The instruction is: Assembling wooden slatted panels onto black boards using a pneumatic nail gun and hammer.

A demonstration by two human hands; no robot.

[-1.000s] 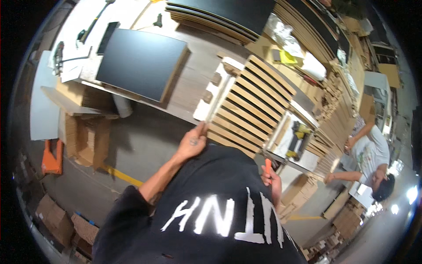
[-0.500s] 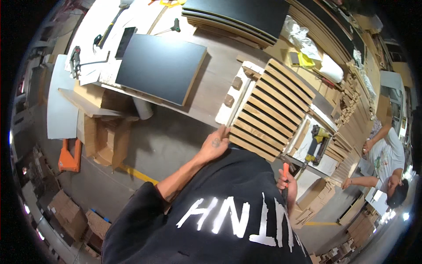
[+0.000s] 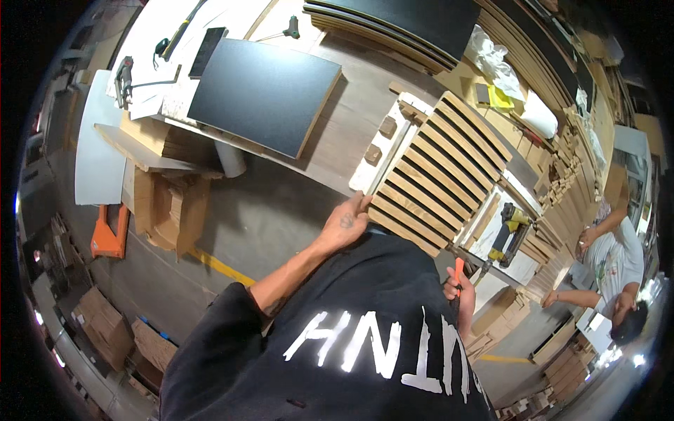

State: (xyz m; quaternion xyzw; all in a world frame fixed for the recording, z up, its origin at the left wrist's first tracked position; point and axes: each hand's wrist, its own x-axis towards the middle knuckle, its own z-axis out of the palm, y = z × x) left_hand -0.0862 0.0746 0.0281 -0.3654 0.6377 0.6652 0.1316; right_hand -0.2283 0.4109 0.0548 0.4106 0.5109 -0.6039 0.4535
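A slatted wooden panel (image 3: 439, 179), made of parallel light-brown strips with dark gaps, lies on the bench against my body. My left hand (image 3: 346, 223) is closed at the panel's near left corner, its fingertips on the edge. My right hand (image 3: 460, 286), low beside the panel's near right corner, grips an orange-handled tool (image 3: 459, 269); the tool's working end is hard to make out. A white board with small wooden blocks (image 3: 373, 154) runs along the panel's left side. To the panel's right rests a yellow and black power nailer (image 3: 509, 235).
A black board (image 3: 263, 97) lies left on the bench, with stacked black panels (image 3: 400, 28) behind. Wood strips (image 3: 562, 182) pile up at right. Another person (image 3: 614, 245) works at far right. A cardboard box (image 3: 165, 214) and an orange metal piece (image 3: 109, 231) stand below left.
The whole view has shifted a little, so the bench things sit slightly farther right. Both hands keep nearly the same places, and the orange-handled tool remains in my right hand.
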